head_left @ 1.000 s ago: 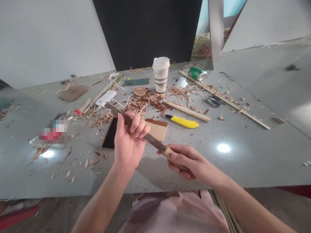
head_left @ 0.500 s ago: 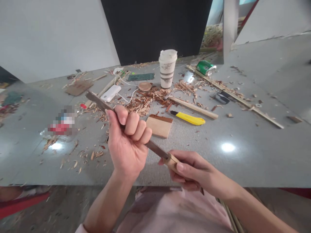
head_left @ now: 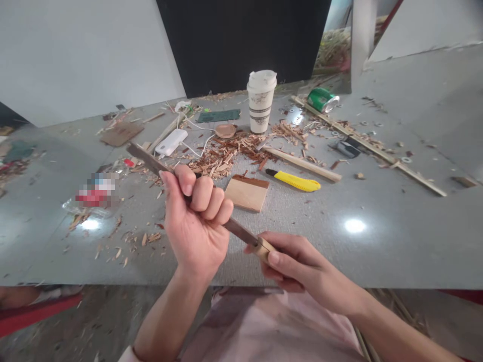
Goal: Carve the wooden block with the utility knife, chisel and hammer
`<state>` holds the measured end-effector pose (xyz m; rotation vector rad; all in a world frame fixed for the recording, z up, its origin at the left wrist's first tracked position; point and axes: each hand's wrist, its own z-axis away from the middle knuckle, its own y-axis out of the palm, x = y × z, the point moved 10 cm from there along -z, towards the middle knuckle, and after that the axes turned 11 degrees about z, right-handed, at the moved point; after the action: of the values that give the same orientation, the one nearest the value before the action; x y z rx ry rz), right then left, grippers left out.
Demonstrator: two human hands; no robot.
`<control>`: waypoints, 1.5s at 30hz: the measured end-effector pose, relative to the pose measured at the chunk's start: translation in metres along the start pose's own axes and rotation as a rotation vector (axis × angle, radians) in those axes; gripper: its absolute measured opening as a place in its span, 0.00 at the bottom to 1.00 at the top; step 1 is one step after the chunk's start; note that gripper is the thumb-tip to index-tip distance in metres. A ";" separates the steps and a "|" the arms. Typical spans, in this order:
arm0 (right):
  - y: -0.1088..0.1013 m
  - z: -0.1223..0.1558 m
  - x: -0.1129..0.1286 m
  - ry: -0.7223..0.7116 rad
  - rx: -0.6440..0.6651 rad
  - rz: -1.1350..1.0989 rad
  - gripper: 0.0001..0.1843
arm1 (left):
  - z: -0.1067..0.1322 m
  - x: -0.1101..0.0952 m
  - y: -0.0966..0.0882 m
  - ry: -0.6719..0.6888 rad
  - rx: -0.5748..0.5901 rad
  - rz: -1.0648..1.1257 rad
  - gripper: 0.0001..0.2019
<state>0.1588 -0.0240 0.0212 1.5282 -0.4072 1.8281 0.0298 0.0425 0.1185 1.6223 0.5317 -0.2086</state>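
Note:
My left hand [head_left: 199, 211] is wrapped around the middle of a long, flat, brown metal blade [head_left: 241, 233]. The blade slants from upper left to lower right, its squared far end sticking out past my thumb. Set on its lower end is a pale wooden handle [head_left: 263, 247], which my right hand [head_left: 292, 261] grips with the thumb on top. Whether the blade is a file or a chisel I cannot tell. Just beyond my hands, a small wooden block [head_left: 247, 195] with a reddish-brown strip along its back edge lies flat on the table.
A yellow utility knife [head_left: 298, 181] and a pale wooden stick [head_left: 304, 165] lie right of the block. Behind are shavings [head_left: 217, 158], a lidded paper cup [head_left: 260, 103], a green can [head_left: 322, 101] on its side, a white cabled device [head_left: 171, 143] and a long strip [head_left: 377, 151].
Both hands keep the same hold on the blade and handle, and have shifted only slightly. The view has tilted a little; nothing on the table has visibly been moved.

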 end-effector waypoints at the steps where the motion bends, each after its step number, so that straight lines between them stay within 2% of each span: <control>1: 0.002 0.000 -0.001 0.009 0.021 -0.038 0.22 | 0.000 0.000 0.000 -0.003 0.008 0.005 0.24; 4: 0.002 0.000 -0.004 0.002 0.003 -0.042 0.22 | 0.000 0.001 -0.002 0.008 -0.013 0.010 0.24; 9: -0.006 0.003 0.001 -0.080 -0.148 0.192 0.21 | 0.002 0.000 -0.001 0.017 -0.021 0.017 0.24; 11: -0.003 0.003 0.000 -0.074 -0.121 0.149 0.20 | 0.002 0.000 0.003 0.000 0.010 0.017 0.24; 16: 0.010 0.001 -0.007 -0.014 0.039 -0.147 0.19 | 0.003 0.001 0.005 -0.020 0.037 0.023 0.24; 18: 0.010 0.000 -0.007 -0.012 0.031 -0.143 0.19 | 0.002 0.001 0.002 -0.009 0.018 0.009 0.24; 20: 0.004 0.001 -0.005 -0.032 -0.037 -0.033 0.20 | 0.003 0.000 -0.002 0.011 -0.008 -0.011 0.24; 24: -0.006 0.005 0.007 -0.106 -0.167 0.321 0.20 | 0.008 -0.002 -0.004 0.060 -0.034 -0.034 0.24; 27: -0.006 0.003 0.010 -0.111 -0.214 0.535 0.15 | 0.012 0.000 -0.001 0.060 -0.028 -0.048 0.24; 31: -0.008 -0.006 0.003 -0.058 -0.243 0.643 0.18 | 0.012 0.002 -0.002 0.065 -0.038 -0.043 0.24; 34: -0.005 -0.013 -0.003 -0.032 -0.205 0.537 0.23 | 0.008 0.007 -0.012 0.049 -0.088 -0.021 0.24; 37: 0.003 -0.016 -0.012 0.025 -0.077 0.310 0.24 | 0.005 0.013 -0.023 0.021 -0.139 -0.002 0.23; 39: 0.004 -0.013 -0.016 0.072 -0.006 0.173 0.21 | 0.002 0.015 -0.030 0.014 -0.168 0.015 0.23; 41: -0.004 -0.005 -0.015 0.080 0.024 0.052 0.17 | -0.004 0.015 -0.039 0.011 -0.200 0.049 0.23; 42: -0.010 -0.001 -0.011 0.047 0.039 -0.002 0.24 | -0.007 0.014 -0.043 0.012 -0.215 0.074 0.22; 44: -0.027 0.009 0.006 -0.104 0.041 -0.087 0.42 | -0.012 0.012 -0.052 0.037 -0.243 0.133 0.20; 45: -0.038 0.015 0.019 -0.204 0.000 -0.109 0.45 | -0.013 0.012 -0.056 0.055 -0.256 0.163 0.19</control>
<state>0.1952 -0.0008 0.0354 1.7101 -0.4107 1.5949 0.0127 0.0598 0.0654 1.4160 0.4458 0.0248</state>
